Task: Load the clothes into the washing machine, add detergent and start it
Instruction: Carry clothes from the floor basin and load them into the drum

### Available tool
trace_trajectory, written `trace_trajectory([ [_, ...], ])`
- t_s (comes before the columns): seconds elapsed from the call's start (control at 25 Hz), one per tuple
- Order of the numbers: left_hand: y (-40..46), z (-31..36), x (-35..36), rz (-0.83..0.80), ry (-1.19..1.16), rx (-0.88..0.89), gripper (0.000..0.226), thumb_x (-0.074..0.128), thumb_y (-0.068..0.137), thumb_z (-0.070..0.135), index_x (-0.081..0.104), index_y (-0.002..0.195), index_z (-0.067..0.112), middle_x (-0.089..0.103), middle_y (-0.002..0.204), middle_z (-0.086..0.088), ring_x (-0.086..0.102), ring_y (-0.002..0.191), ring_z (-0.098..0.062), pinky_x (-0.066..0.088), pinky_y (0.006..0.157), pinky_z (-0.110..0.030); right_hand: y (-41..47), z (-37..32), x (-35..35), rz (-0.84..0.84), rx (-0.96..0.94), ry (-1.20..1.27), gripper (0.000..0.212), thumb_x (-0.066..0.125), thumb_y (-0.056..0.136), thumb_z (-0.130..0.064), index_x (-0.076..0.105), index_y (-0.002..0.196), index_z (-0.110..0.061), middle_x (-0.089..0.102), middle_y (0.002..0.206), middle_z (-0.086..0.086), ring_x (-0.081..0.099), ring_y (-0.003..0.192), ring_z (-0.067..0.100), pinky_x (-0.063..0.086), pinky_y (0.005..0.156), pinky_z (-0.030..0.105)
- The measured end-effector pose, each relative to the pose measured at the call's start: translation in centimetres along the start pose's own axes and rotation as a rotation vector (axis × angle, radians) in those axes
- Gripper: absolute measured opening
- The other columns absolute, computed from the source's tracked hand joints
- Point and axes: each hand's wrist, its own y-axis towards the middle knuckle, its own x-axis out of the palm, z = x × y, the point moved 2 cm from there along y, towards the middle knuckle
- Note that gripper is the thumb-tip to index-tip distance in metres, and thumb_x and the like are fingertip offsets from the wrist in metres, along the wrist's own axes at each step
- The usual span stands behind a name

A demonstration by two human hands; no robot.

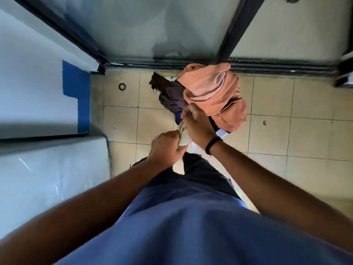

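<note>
This looks like a utility corner or balcony of a home used for laundry; the floor (122,119) is laid in worn beige tiles with dark grout and a small round drain (122,86); a dark sliding door track (191,63) with glazed panels closes the far side; a white appliance top (38,96) stands at the left; a pile of clothes (206,96) lies on the tiles.

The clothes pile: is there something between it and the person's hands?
Nothing visible. The left hand and the right hand already grip a pale cloth at the near edge of the clothes pile.
</note>
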Motion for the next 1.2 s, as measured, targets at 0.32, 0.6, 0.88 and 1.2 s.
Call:
trace_trajectory([
  [0.32, -4.8, -1.7, -7.1, 0.229, -0.649, -0.442, 0.009, 0.067, 0.092, 0.02, 0.063, 0.092, 0.012, 0.067, 0.074, 0.003, 0.062, 0.064, -0.013, 0.045, 0.057, -0.024, -4.1, -2.5, 3.3, -0.043, -0.626, -0.589, 0.06, 0.062, 0.095, -0.042, 0.045, 0.145, -0.013, 0.047, 0.139, 0.01, 0.047, 0.129, 0.022, 0.043, 0.108, 0.032],
  [0.6, -13.6, -5.2, -14.8, 0.267, -1.246, -0.563, 0.017, 0.055, 0.099, 0.01, 0.067, 0.087, 0.007, 0.066, 0.069, -0.006, 0.064, 0.063, -0.02, 0.054, 0.06, -0.032, -10.7, -4.6, 12.9, -0.155, -1.065, -0.742, 0.053, 0.047, 0.096, -0.012, 0.045, 0.148, -0.003, 0.044, 0.15, 0.016, 0.046, 0.137, 0.027, 0.048, 0.106, 0.037],
  [0.88, -19.2, -10.5, -16.2, 0.654, -0.806, -0.356, 0.072, 0.07, 0.083, 0.065, 0.05, 0.139, 0.025, 0.059, 0.131, 0.004, 0.058, 0.116, -0.012, 0.05, 0.09, -0.026, -7.8, -10.8, 18.7, -0.163, -0.464, -0.3, 0.031, 0.058, 0.085, 0.004, 0.072, 0.107, -0.012, 0.072, 0.106, 0.003, 0.066, 0.1, 0.016, 0.05, 0.088, 0.021],
  [1.2, -20.2, -12.5, -15.6, 0.604, -0.236, -0.142, 0.077, 0.074, 0.073, 0.066, 0.055, 0.141, 0.035, 0.061, 0.138, 0.009, 0.054, 0.128, -0.015, 0.041, 0.107, -0.051, -4.9, -12.8, 22.1, -0.564, 0.424, -0.009, 0.02, 0.053, 0.087, -0.012, 0.071, 0.092, -0.005, 0.07, 0.092, 0.016, 0.067, 0.087, 0.032, 0.053, 0.091, 0.046],
])
